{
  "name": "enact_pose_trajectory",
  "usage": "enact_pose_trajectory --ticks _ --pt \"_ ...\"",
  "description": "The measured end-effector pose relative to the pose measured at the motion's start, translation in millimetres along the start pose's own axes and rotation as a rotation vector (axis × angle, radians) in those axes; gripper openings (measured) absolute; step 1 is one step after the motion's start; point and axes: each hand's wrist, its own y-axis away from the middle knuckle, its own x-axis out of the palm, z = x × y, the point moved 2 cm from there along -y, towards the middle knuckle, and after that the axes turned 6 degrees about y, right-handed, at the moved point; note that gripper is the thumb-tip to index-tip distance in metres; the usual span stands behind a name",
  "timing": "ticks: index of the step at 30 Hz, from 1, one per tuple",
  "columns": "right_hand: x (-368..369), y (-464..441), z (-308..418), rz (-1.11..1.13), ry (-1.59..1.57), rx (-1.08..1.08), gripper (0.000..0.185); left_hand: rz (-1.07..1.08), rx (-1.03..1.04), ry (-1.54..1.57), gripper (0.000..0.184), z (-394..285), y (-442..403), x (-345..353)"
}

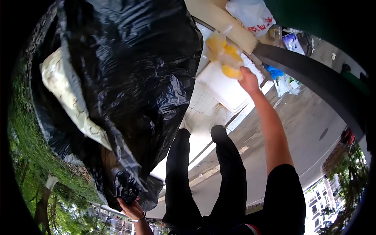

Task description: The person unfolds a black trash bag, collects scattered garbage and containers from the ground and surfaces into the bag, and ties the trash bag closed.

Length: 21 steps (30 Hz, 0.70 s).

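Note:
My left hand, with a band at its wrist, grips the gathered edge of a large black garbage bag. The bag hangs spread across the left of the head view, its mouth partly open. Inside its opening shows a pale, cream-coloured bundle whose kind I cannot make out. At the upper right, my right hand is closed on a clear plastic bag with yellow contents, smeared by motion. Below that bag lies a flat white panel.
A tan board and a white plastic bag with red lettering are at the top. Past a dark curved bar lie a blue plastic bag and other litter on the pavement. Trees stand at the left.

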Motion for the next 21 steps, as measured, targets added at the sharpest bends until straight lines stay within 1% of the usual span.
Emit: enact_pose_trajectory --ticks 1,3,4,5,7,8,9,10,11,12,13,14,15,16,17,18,19,21 --pt "-9 7 11 -0.028 -0.01 -0.006 0.025 0.003 -0.035 -0.015 0.036 0 2 -11" --pt "-38 21 36 -0.074 -0.068 -0.048 0.023 -0.094 -0.021 -0.061 0.036 -3 6 -15" --pt "-50 27 44 -0.119 -0.109 -0.062 0.023 -0.033 -0.048 -0.018 0.038 -7 7 -16" --pt "-66 32 56 -0.126 -0.101 -0.08 0.023 -0.033 -0.051 0.014 0.038 -10 10 -17" --pt "-104 48 82 -0.22 -0.183 -0.127 0.024 -0.03 0.1 -0.254 0.039 -18 14 -20" --pt "-118 56 93 -0.207 -0.189 -0.121 0.024 0.061 0.029 -0.211 0.038 -26 18 -21" --pt "-134 66 105 -0.219 -0.213 -0.117 0.024 -0.032 -0.105 0.026 0.038 -38 24 -13" --pt "-150 79 121 -0.23 -0.237 -0.114 0.024 -0.002 -0.147 -0.108 0.039 -32 22 -34" --pt "-175 93 145 -0.255 -0.279 -0.165 0.023 0.025 -0.188 -0.241 0.04 -20 19 -54" --pt "-193 108 167 -0.252 -0.398 -0.126 0.022 0.026 -0.126 -0.224 0.04 -23 23 -55" --pt "-206 122 182 -0.214 -0.43 -0.102 0.022 0.027 -0.063 -0.209 0.04 -24 30 -50" --pt "-223 138 201 -0.178 -0.482 -0.072 0.021 0.07 -0.092 -0.197 0.04 -45 40 -34" --pt "-249 153 226 -0.201 -0.494 -0.114 0.02 0.125 -0.075 -0.285 0.038 -62 48 -23" --pt "-270 167 248 -0.223 -0.507 -0.155 0.019 0.258 -0.169 -0.37 0.034 -69 52 -21" --pt "-282 181 260 -0.28 -0.564 -0.263 0.018 0.431 -0.216 -0.15 0.033 -54 53 -24" --pt "-293 193 270 -0.334 -0.621 -0.372 0.018 0.388 -0.223 -0.199 0.034 -78 65 -12" --pt "-299 206 281 -0.335 -0.613 -0.392 0.018 0.486 -0.241 -0.125 0.034 -59 67 -17" --pt "-304 227 306 -0.215 -1.286 -0.412 0.015 0.59 -0.361 -0.065 0.034 -49 76 -20"
